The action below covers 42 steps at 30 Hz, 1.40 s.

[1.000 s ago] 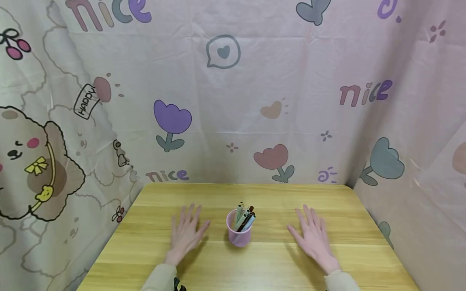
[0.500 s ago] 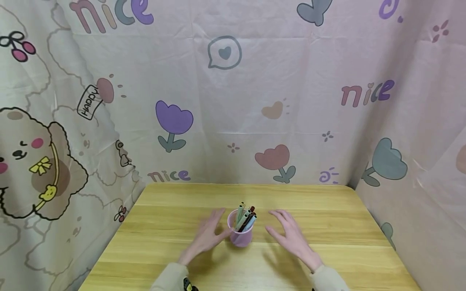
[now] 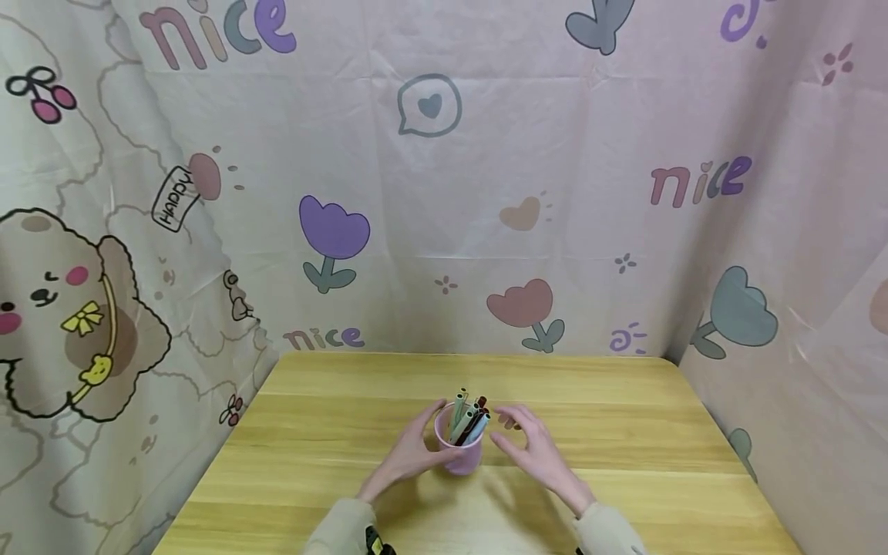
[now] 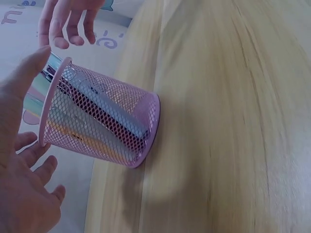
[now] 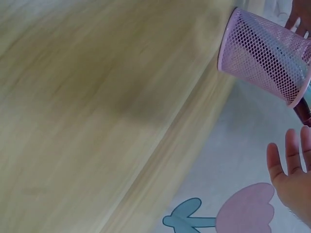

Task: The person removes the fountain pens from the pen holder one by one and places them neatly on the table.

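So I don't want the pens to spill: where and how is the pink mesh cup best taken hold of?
Probably round its mesh wall, below the rim, coming from the sides. The pink mesh cup stands upright on the table, and the pens stick out of its open top, so a grip from above would meet them. The left hand and right hand flank it.

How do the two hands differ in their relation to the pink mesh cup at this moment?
The left hand is at the pink mesh cup, its thumb on the rim; the right hand is close but apart from it. The left hand's fingers reach toward the cup's side; the right hand's hang loosely curled. Both hold nothing, above the wooden table.
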Each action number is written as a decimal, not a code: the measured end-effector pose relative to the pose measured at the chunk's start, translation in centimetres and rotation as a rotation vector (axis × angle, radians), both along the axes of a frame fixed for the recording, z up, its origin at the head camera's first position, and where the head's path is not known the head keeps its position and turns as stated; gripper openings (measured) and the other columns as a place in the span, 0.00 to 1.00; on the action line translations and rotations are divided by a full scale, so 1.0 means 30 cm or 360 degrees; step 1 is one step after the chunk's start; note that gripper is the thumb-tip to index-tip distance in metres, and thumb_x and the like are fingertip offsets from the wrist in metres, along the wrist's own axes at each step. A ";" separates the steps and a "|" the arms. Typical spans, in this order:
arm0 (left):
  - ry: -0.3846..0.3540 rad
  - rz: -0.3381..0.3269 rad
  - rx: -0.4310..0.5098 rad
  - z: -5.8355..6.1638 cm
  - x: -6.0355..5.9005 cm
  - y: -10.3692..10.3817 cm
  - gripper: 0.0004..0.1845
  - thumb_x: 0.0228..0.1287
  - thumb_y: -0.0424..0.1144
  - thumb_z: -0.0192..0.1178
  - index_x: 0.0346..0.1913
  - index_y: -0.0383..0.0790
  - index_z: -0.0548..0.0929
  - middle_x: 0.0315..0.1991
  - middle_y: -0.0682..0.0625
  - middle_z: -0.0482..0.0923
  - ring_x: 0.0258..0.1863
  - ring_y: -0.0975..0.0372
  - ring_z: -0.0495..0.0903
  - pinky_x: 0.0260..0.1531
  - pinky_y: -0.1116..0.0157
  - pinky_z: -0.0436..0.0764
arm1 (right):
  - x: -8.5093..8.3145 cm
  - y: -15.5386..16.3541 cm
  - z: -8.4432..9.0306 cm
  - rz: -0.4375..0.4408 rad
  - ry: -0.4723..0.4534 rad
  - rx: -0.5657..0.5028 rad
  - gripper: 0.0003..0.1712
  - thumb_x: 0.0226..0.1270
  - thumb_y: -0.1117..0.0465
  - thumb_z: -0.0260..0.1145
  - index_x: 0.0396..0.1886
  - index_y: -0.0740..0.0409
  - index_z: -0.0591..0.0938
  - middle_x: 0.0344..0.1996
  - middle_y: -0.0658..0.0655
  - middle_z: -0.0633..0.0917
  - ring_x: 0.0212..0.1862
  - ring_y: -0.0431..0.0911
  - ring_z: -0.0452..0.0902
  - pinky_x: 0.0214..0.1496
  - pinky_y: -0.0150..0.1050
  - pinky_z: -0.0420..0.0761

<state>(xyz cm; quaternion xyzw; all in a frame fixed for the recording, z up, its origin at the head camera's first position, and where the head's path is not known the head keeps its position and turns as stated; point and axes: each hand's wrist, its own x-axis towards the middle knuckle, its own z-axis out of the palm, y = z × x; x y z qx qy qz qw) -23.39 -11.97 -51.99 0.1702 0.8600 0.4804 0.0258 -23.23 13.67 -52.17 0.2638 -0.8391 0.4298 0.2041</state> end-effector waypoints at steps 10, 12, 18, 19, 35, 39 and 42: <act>0.0024 -0.0036 0.0100 -0.016 -0.035 0.021 0.55 0.51 0.50 0.77 0.77 0.34 0.59 0.75 0.34 0.64 0.72 0.38 0.66 0.69 0.32 0.64 | -0.024 -0.033 0.007 0.0108 -0.0131 -0.0126 0.22 0.59 0.67 0.73 0.55 0.63 0.82 0.37 0.54 0.85 0.38 0.45 0.80 0.44 0.43 0.87; 0.0022 -0.0044 0.0113 -0.019 -0.037 0.023 0.55 0.51 0.50 0.77 0.77 0.33 0.58 0.74 0.33 0.65 0.71 0.37 0.67 0.69 0.33 0.65 | -0.027 -0.037 0.006 0.0117 -0.0172 -0.0134 0.21 0.59 0.68 0.73 0.54 0.62 0.82 0.37 0.53 0.85 0.37 0.42 0.80 0.44 0.43 0.87; 0.0021 -0.0053 0.0130 -0.027 -0.036 0.023 0.55 0.52 0.51 0.77 0.77 0.32 0.58 0.73 0.33 0.66 0.71 0.38 0.68 0.70 0.34 0.66 | -0.032 -0.046 0.003 0.0152 -0.0239 -0.0168 0.19 0.62 0.66 0.72 0.53 0.60 0.83 0.34 0.51 0.84 0.36 0.36 0.77 0.42 0.36 0.86; 0.0023 -0.0056 0.0133 -0.027 -0.037 0.023 0.55 0.52 0.51 0.77 0.77 0.32 0.58 0.73 0.33 0.66 0.71 0.39 0.68 0.69 0.34 0.66 | -0.033 -0.048 0.003 0.0158 -0.0245 -0.0168 0.18 0.62 0.66 0.72 0.53 0.60 0.83 0.33 0.52 0.84 0.36 0.36 0.77 0.41 0.35 0.86; 0.0018 -0.0060 0.0225 -0.041 -0.048 0.028 0.53 0.51 0.43 0.78 0.76 0.31 0.60 0.71 0.33 0.69 0.68 0.40 0.72 0.68 0.40 0.73 | -0.054 -0.057 0.031 0.0208 -0.0486 -0.0156 0.17 0.61 0.68 0.71 0.50 0.63 0.83 0.34 0.58 0.85 0.34 0.34 0.77 0.40 0.31 0.83; 0.0044 -0.0055 0.0219 -0.040 -0.050 0.031 0.52 0.51 0.43 0.78 0.75 0.30 0.61 0.71 0.33 0.70 0.69 0.40 0.72 0.68 0.39 0.71 | -0.053 -0.054 0.039 0.0189 -0.0560 -0.0143 0.16 0.62 0.67 0.71 0.50 0.61 0.83 0.34 0.56 0.85 0.34 0.33 0.76 0.40 0.29 0.82; 0.0052 -0.0051 0.0221 -0.040 -0.050 0.033 0.52 0.51 0.42 0.78 0.75 0.30 0.61 0.71 0.33 0.70 0.69 0.40 0.71 0.69 0.39 0.71 | -0.053 -0.052 0.042 0.0189 -0.0587 -0.0140 0.14 0.63 0.66 0.70 0.49 0.60 0.84 0.34 0.56 0.85 0.34 0.33 0.76 0.40 0.28 0.81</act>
